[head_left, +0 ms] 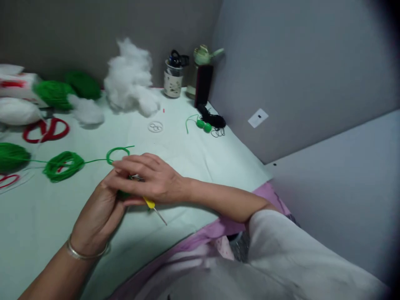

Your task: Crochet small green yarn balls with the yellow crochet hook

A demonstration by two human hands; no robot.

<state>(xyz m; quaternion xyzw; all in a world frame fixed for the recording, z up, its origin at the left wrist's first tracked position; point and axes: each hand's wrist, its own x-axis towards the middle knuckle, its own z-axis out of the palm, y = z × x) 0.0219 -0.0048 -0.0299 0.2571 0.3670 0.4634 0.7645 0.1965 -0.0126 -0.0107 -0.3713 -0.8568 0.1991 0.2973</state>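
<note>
Over the near part of the table, my two hands meet, with the right laid across the fingers of the left. My right hand (156, 177) is closed round a crochet hook (150, 203); its yellow handle and thin metal shaft stick out below the palm toward me. My left hand (101, 208), with a bracelet at the wrist, is closed on a small green yarn piece (123, 194), mostly hidden by the fingers. Green yarn (117, 149) loops out beyond my fingertips and runs left to a loose coil (64, 166) and a green ball (13, 157).
Red-handled scissors (58, 130) lie at the left, near white stuffing (129, 79) and green skeins (56, 93). A cup (173, 83), a green-lidded bottle (203, 55) and black yarn (215, 120) with green balls (204, 126) stand or lie toward the right wall.
</note>
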